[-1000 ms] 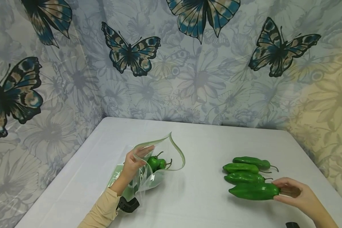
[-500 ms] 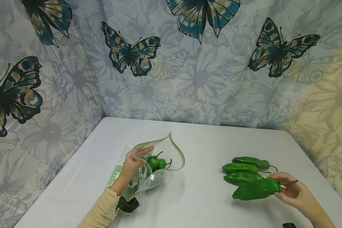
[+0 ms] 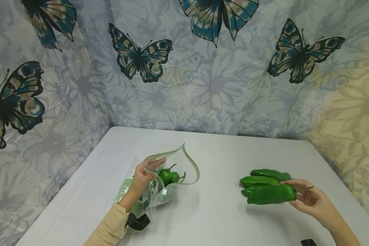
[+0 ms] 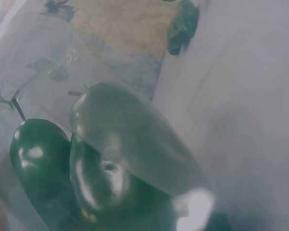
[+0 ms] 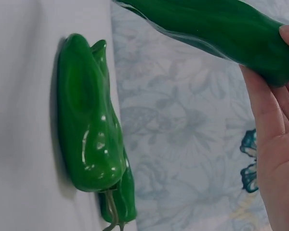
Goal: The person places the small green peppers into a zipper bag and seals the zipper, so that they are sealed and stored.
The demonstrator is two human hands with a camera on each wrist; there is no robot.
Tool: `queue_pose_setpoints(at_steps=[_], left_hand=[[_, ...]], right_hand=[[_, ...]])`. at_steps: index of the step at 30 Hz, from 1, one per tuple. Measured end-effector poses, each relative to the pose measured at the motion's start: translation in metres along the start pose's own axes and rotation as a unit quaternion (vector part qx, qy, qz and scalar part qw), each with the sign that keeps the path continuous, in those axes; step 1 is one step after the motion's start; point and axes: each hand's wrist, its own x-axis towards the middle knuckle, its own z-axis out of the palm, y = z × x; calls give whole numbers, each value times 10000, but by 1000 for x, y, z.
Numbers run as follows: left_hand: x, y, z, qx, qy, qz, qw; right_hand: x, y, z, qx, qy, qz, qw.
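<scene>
On the left my left hand point(image 3: 142, 176) grips the side of a clear zip bag point(image 3: 164, 197) with a green-edged mouth, which gapes toward the right. Two green peppers point(image 3: 165, 176) with stems lie inside; the left wrist view shows these bagged peppers point(image 4: 123, 144) close up through cloudy film. My right hand point(image 3: 310, 198) pinches another long green pepper point(image 3: 272, 195) at its stem end, its tip pointing left. In the right wrist view this held pepper point(image 5: 216, 31) is raised off the table. Three more peppers point(image 3: 259, 181) lie side by side just behind it, partly covered by it.
The white table point(image 3: 215, 212) stretches between bag and pepper row. A black wrist device point(image 3: 138, 221) sits below the left hand, and another black device point(image 3: 308, 242) shows at the bottom right. A butterfly-patterned cloth point(image 3: 218, 85) hangs behind the table.
My right hand has lifted the nearest pepper and moved it away from me, over the others. The left hand and bag have stayed in place.
</scene>
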Motion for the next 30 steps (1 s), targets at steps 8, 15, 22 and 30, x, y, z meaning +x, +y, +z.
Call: queue_pose_setpoints(at_steps=[8, 15, 22, 30], left_hand=[[-1, 0, 0, 36, -8, 32, 10000], [-1, 0, 0, 91, 45, -29, 9999], [-1, 3, -1, 168, 96, -69, 9998], [2, 5, 0, 253, 25, 51, 9997]], right_hand=[[2, -4, 2, -239, 429, 67, 9988], [-5, 9, -6, -385, 686, 114, 9968], [0, 21, -13, -370, 605, 20, 9975], [22, 10, 14, -319, 836, -7, 9960]])
